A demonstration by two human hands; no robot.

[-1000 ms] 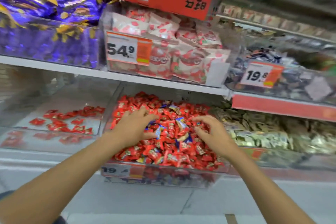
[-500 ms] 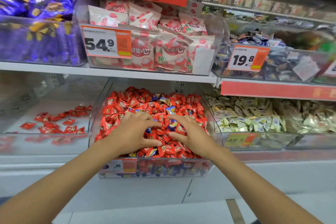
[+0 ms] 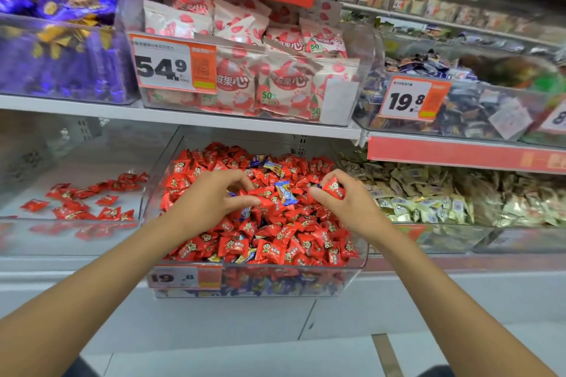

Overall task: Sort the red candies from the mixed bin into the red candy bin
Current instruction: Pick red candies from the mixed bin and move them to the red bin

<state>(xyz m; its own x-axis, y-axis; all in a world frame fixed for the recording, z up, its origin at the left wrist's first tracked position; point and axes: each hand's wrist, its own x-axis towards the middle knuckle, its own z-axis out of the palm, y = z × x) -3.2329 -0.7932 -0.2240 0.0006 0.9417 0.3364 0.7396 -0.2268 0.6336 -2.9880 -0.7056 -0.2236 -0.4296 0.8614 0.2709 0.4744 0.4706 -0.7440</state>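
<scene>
Sorting has barely begun: right hand [image 3: 346, 205] pinches a red candy [image 3: 334, 188], left hand [image 3: 211, 202] seemingly pinches another; red candy bin [image 3: 70, 232] holds few, mixed bin [image 3: 361, 257] heaped.

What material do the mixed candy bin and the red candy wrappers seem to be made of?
The mixed candy bin looks like clear rigid plastic: the candies and the price tag show through its glossy front wall. The red candy wrappers, such as the one held in the right hand at, look like thin shiny plastic film, perhaps foil-lined: they crinkle and catch highlights.
</scene>
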